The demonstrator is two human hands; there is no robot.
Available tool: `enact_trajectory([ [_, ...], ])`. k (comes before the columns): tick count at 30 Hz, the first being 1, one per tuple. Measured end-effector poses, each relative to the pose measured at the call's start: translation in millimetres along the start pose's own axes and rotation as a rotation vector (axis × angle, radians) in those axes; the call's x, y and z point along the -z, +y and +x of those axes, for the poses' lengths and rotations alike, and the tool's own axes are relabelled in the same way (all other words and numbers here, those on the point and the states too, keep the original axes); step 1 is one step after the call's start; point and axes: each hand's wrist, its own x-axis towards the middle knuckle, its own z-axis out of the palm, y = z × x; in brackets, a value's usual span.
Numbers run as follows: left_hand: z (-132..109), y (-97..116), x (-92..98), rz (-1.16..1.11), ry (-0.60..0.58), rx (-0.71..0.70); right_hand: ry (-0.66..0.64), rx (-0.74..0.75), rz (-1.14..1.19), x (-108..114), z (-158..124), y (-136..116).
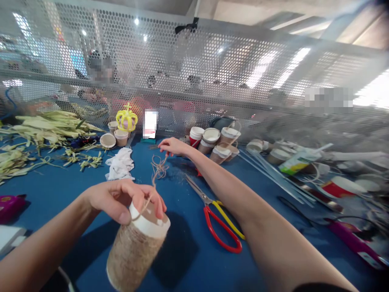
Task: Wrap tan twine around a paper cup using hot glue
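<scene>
Left hand (121, 198) holds the twine-wrapped cup (135, 249) tilted over the near edge of the blue table (182, 259), fingers clamped on its white rim, apparently pinning the twine (158, 170) where the wrapping ends. Right hand (172, 146) reaches toward the far edge, fingertips pinched together on the strand, seemingly to hold it taut. 1 pair of scissors (219, 221) lies between the forearms, within reach.

The blue desk (54, 182) carries scissors (208, 200) with red and yellow handles, a white cloth (120, 164), paper cups (212, 142) and green leaf strips (45, 129).
</scene>
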Motion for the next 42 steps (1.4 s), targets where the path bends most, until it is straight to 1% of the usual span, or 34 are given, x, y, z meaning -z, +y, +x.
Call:
enact_trajectory([
  [3,-2,0,3.7,0.003,0.020,0.007,-0.123,0.030,-0.011,-8,-16,-1],
  [6,-4,1,5.4,0.024,0.084,0.069,-0.226,0.033,-0.038,-23,-27,3],
  [8,-5,2,5.5,0.037,0.137,0.103,-0.266,0.023,-0.060,-35,-29,8],
  [10,-7,5,5.0,0.042,0.159,0.118,-0.258,0.007,-0.073,-45,-27,13],
  [11,-8,7,4.4,0.045,0.159,0.127,-0.231,-0.004,-0.074,-49,-24,16],
  [13,-9,11,2.4,0.059,0.132,0.156,-0.136,-0.035,-0.059,-52,-19,21],
  [15,-9,15,-1.1,0.090,0.069,0.189,-0.011,-0.080,-0.027,-47,-14,25],
  [19,-6,20,-11.9,0.166,-0.090,0.217,0.224,-0.189,0.061,-22,-5,31],
  [22,-4,25,-18.6,0.214,-0.138,0.197,0.333,-0.253,0.121,0,1,36],
  [23,-4,28,-19.5,0.228,-0.126,0.172,0.358,-0.270,0.137,7,3,38],
  [24,-5,31,-19.6,0.265,-0.175,0.153,0.381,-0.284,0.150,14,5,40],
  [25,-6,34,-19.3,0.305,-0.261,0.158,0.401,-0.297,0.160,20,7,41],
  [26,-9,37,-18.7,0.325,-0.378,0.178,0.419,-0.306,0.169,26,9,42],
  [27,-11,40,-18.2,0.328,-0.402,0.165,0.434,-0.313,0.177,31,11,43],
  [28,-15,42,-17.8,0.323,-0.366,0.136,0.446,-0.316,0.184,35,13,43],
  [30,-21,41,-17.3,0.286,-0.257,0.078,0.454,-0.310,0.192,40,16,40],
  [33,-24,28,-12.0,0.216,0.055,0.025,0.404,-0.272,0.180,36,19,30],
  [35,-19,11,-3.5,0.196,0.134,0.097,0.335,-0.233,0.150,29,17,20],
  [36,-15,0,1.5,0.221,0.196,0.157,0.302,-0.212,0.129,26,14,15],
  [38,-6,-21,9.6,0.271,0.423,0.230,0.260,-0.170,0.081,21,4,6],
  [40,2,-40,12.4,0.265,0.570,0.289,0.248,-0.133,0.039,20,-13,-1],
  [42,6,-55,9.7,0.285,0.649,0.296,0.243,-0.105,0.008,20,-36,-5],
])
